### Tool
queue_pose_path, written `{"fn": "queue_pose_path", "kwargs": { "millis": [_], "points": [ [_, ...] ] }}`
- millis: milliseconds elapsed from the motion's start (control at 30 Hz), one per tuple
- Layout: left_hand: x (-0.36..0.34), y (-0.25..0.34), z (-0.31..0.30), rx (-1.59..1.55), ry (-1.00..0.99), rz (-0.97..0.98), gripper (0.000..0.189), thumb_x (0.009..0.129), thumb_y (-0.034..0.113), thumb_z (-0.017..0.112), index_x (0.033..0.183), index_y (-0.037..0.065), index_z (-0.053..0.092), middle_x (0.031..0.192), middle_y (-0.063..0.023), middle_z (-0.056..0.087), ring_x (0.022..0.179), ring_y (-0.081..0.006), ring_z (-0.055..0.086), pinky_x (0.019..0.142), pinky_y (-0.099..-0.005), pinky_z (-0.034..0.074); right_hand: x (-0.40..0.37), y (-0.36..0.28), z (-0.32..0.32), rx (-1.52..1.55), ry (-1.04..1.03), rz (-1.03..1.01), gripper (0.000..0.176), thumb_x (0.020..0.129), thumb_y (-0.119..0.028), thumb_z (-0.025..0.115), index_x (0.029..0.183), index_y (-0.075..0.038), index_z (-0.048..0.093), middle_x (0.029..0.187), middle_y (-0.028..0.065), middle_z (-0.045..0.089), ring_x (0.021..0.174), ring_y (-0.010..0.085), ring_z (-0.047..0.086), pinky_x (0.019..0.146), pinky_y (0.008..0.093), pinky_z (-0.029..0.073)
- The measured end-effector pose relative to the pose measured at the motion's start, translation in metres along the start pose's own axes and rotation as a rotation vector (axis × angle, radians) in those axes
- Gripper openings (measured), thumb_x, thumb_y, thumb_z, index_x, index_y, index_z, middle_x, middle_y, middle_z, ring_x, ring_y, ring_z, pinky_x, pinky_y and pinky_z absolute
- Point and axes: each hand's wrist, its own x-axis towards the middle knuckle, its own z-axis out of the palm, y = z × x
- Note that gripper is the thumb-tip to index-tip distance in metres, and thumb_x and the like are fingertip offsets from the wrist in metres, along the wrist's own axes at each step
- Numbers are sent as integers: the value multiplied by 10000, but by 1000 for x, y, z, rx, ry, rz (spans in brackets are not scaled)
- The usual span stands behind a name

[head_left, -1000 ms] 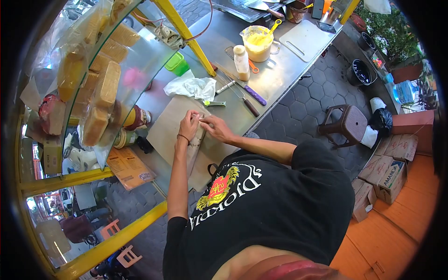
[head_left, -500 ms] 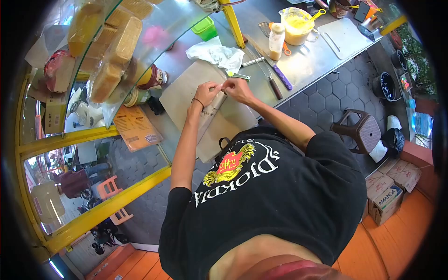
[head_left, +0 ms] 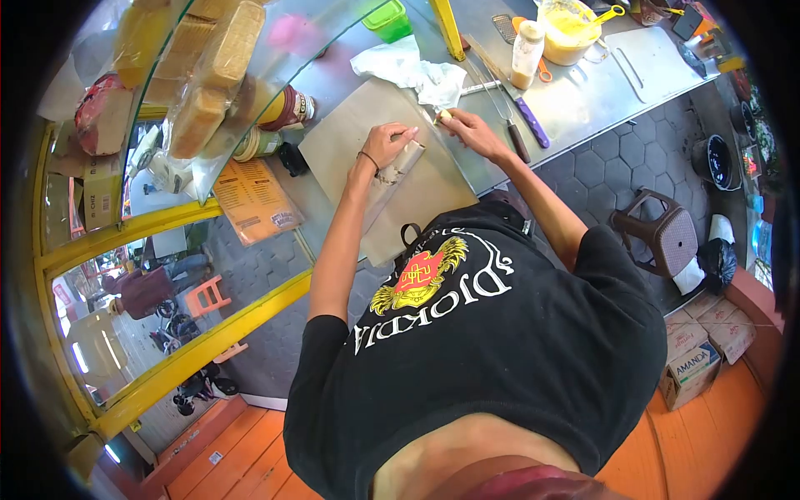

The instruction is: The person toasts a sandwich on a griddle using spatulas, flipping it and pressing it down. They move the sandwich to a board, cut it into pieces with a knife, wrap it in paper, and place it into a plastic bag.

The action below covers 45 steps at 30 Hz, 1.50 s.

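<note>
My left hand (head_left: 388, 143) presses on the top end of a long paper-wrapped roll (head_left: 385, 182), fingers curled over its folded end. The roll lies on a brown paper sheet (head_left: 350, 137) spread on the steel counter (head_left: 575, 92). My right hand (head_left: 468, 130) has reached a little to the right, to the sheet's far corner, and pinches a small yellow-green tool (head_left: 443, 116) next to a crumpled white plastic bag (head_left: 408, 69).
A purple-handled knife (head_left: 532, 133), a brown-handled utensil (head_left: 517, 150), a sauce bottle (head_left: 527, 54), a tub of yellow batter (head_left: 571, 33) and a white cutting board (head_left: 658, 58) lie right of my hands. A glass case with bread loaves (head_left: 208, 75) stands left. A brown stool (head_left: 662, 237) is below.
My right hand left the roll's end and moved right to pick up the small yellow-green tool. My left hand stays on the roll. The view has shifted downward.
</note>
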Motion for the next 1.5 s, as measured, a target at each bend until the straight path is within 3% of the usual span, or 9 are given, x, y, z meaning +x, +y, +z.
{"fn": "queue_pose_path", "kwargs": {
  "millis": [100, 200, 300, 900, 1133, 1267, 1333, 1400, 1500],
  "points": [
    [0, 2, -1, -57, -17, -18, 329, 966, 305, 633, 902, 3, 749, 877, -124, 718, 820, -200, 674, 786, -316, 506, -4, -7, -2, 202, -157, 311, 443, 955, -352, 629, 1231, -8, 593, 878, 82, 649, 789, 157, 581, 726, 331, 484],
    [0, 1, -1, -73, -10, 1, 309, 965, 290, 638, 936, 6, 754, 878, -114, 720, 815, -176, 669, 790, -304, 503, -1, -7, 4, -1, -196, 67, 438, 913, -338, 670, 1203, -15, 614, 922, 109, 660, 836, 193, 614, 774, 338, 505],
    [0, 0, 0, -98, 5, 15, 299, 964, 281, 638, 964, 5, 754, 880, -118, 720, 809, -172, 666, 785, -299, 502, -1, -16, 8, -384, -138, -323, 428, 796, -247, 722, 1174, -62, 640, 1058, 161, 657, 981, 342, 641, 831, 414, 522],
    [4, -11, 14, -148, 207, -31, 305, 873, 321, 745, 863, 25, 672, 858, -109, 679, 804, -192, 655, 771, -345, 523, 10, -9, 39, -422, -193, -272, 359, 857, -202, 658, 1182, -52, 650, 1054, 149, 623, 993, 353, 620, 845, 454, 497],
    [-6, 2, 2, 103, 177, 94, 230, 926, 222, 671, 1019, 12, 662, 926, -114, 679, 867, -248, 660, 807, -360, 521, 14, -13, 21, -419, -216, -404, 412, 845, -158, 646, 1243, -55, 618, 1090, 170, 630, 1048, 375, 607, 903, 457, 489],
    [-50, 47, -9, 215, 508, 191, 187, 995, 141, 551, 1033, 12, 681, 990, -125, 689, 945, -255, 665, 848, -370, 504, 33, -24, 28, -242, -215, -370, 545, 889, -213, 650, 1404, -90, 520, 1272, 196, 601, 1196, 324, 576, 1045, 404, 444],
    [-99, 73, -4, -114, 394, 15, 217, 1014, 156, 522, 1056, 14, 681, 1042, -139, 688, 1007, -267, 656, 894, -373, 492, 41, -36, 49, 264, -409, -192, 504, 959, -291, 610, 1411, -90, 513, 1281, 193, 596, 1202, 298, 572, 1052, 384, 429],
    [-143, 65, 15, -84, 286, 81, 274, 1035, 196, 489, 1089, 6, 678, 1090, -143, 687, 1042, -263, 648, 921, -359, 485, 37, -44, 63, 221, -503, -62, 456, 1025, -332, 536, 1405, -80, 522, 1319, 118, 593, 1188, 231, 561, 1045, 349, 413],
    [-203, 20, 33, -280, 211, -65, 332, 1047, 259, 478, 1074, -9, 672, 1053, -158, 688, 1021, -290, 653, 928, -368, 483, 29, -19, 83, -43, -376, -304, 412, 1003, -319, 562, 1294, -30, 595, 1257, 181, 605, 1222, 297, 546, 1055, 383, 414]
  ]
}}
